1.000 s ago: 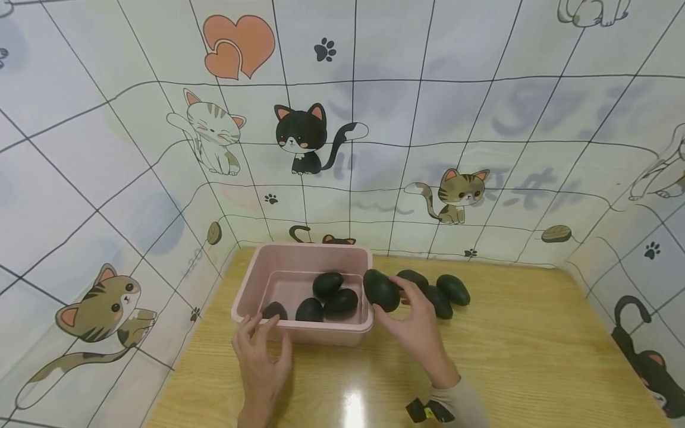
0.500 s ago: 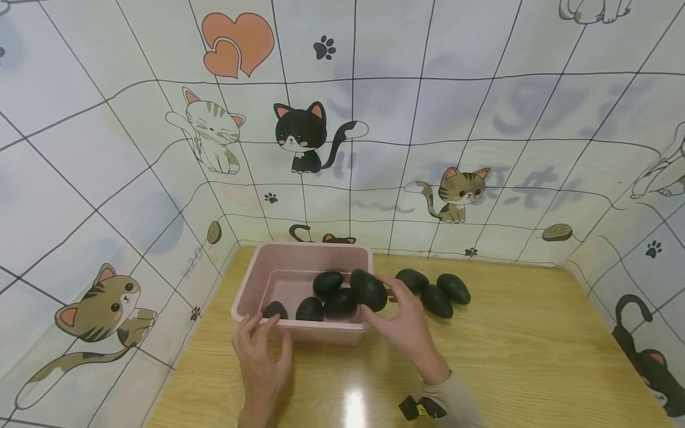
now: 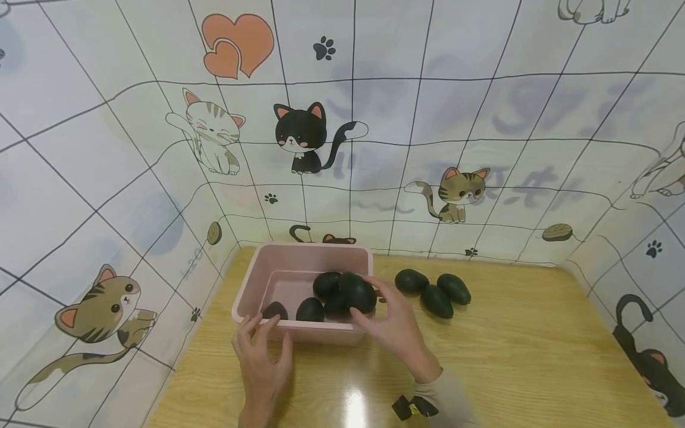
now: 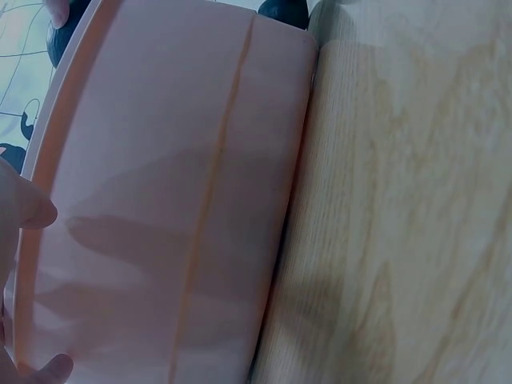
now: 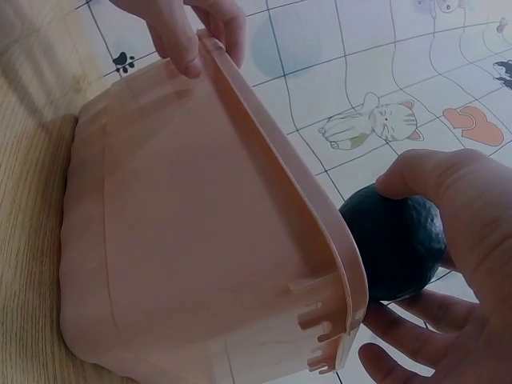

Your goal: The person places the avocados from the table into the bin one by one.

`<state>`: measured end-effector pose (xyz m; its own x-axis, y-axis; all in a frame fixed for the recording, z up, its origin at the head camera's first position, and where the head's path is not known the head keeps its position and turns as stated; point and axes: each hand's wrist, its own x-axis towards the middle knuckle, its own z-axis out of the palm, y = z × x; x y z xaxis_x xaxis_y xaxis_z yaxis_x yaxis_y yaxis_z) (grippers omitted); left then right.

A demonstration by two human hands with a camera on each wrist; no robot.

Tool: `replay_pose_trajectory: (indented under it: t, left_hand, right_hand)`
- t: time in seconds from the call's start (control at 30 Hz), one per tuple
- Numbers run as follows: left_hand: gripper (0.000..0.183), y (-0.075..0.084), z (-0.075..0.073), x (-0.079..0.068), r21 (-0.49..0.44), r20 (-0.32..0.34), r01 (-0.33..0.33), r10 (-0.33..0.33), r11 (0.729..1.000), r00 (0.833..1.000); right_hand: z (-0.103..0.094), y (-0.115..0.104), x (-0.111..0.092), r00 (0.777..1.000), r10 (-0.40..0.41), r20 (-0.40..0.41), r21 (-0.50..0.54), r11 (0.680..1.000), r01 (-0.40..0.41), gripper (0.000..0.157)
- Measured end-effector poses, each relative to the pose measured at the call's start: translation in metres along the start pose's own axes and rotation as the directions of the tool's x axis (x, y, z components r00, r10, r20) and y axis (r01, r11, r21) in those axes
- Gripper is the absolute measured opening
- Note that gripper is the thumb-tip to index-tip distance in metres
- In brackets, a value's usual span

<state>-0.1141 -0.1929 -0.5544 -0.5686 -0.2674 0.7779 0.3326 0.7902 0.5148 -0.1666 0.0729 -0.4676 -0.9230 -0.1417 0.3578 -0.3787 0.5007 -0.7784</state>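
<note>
A pink plastic bin [image 3: 307, 333] stands on the table, with several dark green avocados [image 3: 309, 310] on its floor. My left hand [image 3: 260, 353] grips the near rim at the left, fingers over the edge and thumb outside; the right wrist view shows this left hand [image 5: 188, 32] too. Over the right end of the bin, my right hand [image 3: 396, 324] holds another avocado [image 3: 357, 292] between thumb and fingers. In the right wrist view that avocado [image 5: 396, 244] appears just above the rim, partly behind it. It hides part of the avocados beneath.
Three avocados [image 3: 437, 301] lie close together on the wooden table [image 3: 514, 345], right of the bin. A wall sheet [image 3: 385, 160] with cat drawings rises behind and at both sides. A black strap piece [image 3: 414, 407] sits at my right sleeve.
My right hand has carried its avocado leftward, from beside the bin's right rim to above the avocados inside. The left hand has stayed on the near rim.
</note>
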Motion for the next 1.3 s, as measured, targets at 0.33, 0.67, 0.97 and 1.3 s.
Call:
replay_pose_trajectory:
  t: [0.33, 0.67, 0.97, 1.3]
  left_hand:
    - [0.036, 0.001, 0.0, 0.001, 0.015, -0.002, -0.013, 0.013, 1.0, 1.0]
    - [0.036, 0.003, -0.001, 0.001, 0.027, 0.006, -0.01, 0.01, 1.0, 1.0]
    - [0.035, 0.002, -0.001, 0.001, 0.023, -0.005, -0.007, 0.007, 1.0, 1.0]
    - [0.036, 0.001, -0.001, 0.001, 0.007, -0.006, -0.006, 0.006, 1.0, 1.0]
  right_hand:
    - [0.003, -0.003, 0.002, 0.999, -0.047, 0.001, -0.004, 0.999, 0.047, 0.065]
    - [0.008, 0.005, 0.001, 0.996, -0.085, 0.038, 0.006, 0.996, 0.085, 0.066]
    - [0.005, 0.008, -0.002, 0.999, -0.036, 0.025, -0.009, 0.999, 0.036, 0.065]
    - [-0.002, 0.012, -0.002, 1.0, -0.018, 0.0, 0.013, 1.0, 0.018, 0.061]
